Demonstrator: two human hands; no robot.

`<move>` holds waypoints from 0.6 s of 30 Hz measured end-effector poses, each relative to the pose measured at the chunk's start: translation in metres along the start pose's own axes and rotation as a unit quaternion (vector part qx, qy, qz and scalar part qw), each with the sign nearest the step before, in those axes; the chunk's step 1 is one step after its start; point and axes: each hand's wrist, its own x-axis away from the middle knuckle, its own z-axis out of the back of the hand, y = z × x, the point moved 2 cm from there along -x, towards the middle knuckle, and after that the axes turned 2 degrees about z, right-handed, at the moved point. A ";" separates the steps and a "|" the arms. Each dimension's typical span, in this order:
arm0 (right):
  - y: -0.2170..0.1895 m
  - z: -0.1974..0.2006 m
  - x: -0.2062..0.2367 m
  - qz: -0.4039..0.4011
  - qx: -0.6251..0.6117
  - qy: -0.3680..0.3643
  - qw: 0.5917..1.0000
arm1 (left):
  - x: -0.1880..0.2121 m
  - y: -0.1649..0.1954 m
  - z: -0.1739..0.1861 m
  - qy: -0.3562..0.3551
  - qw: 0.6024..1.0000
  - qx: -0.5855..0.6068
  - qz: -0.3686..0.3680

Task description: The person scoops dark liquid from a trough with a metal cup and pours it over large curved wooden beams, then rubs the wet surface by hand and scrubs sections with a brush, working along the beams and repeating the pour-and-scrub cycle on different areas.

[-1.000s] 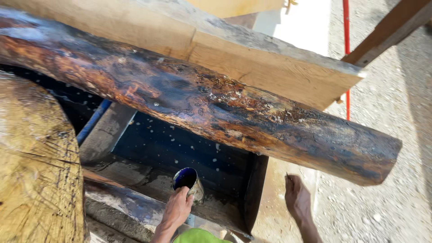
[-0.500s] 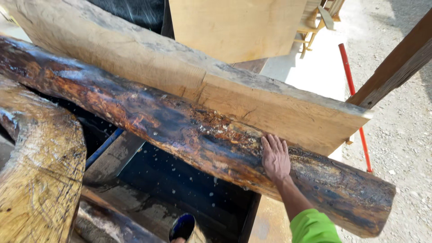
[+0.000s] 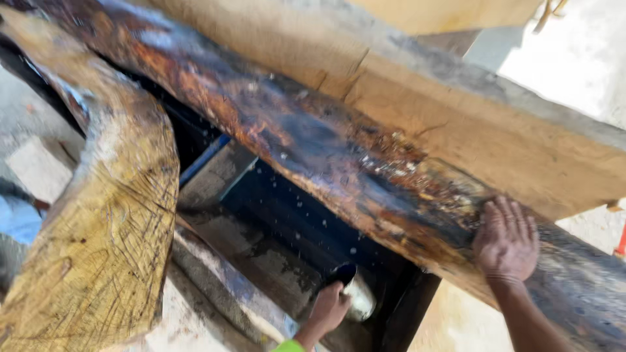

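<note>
Resting flat with fingers spread, the right hand (image 3: 507, 240) presses on the dark, wet-looking log (image 3: 313, 140), near its lower end. Below the log, the left hand (image 3: 329, 308) is closed around a small container (image 3: 352, 290), perhaps a cup with a dark rim; blur hides its detail. A pale sawn beam (image 3: 456, 124) lies just behind the log, and a curved timber (image 3: 111, 215) stands well left.

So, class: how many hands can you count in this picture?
2. The right hand lies flat on the dark log. The left hand is lower, holding a small can under the log. No others show.
</note>
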 end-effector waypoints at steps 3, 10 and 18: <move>-0.007 0.000 0.002 0.077 -0.024 0.059 0.995 | -0.046 -0.027 -0.010 0.106 0.993 -0.019 0.037; -0.026 -0.014 -0.009 0.088 -0.039 0.021 0.995 | -0.152 -0.103 -0.028 0.099 0.991 -0.057 0.063; -0.015 -0.048 -0.001 0.015 -0.195 -0.040 0.980 | -0.229 -0.164 -0.063 -0.038 0.876 0.427 0.223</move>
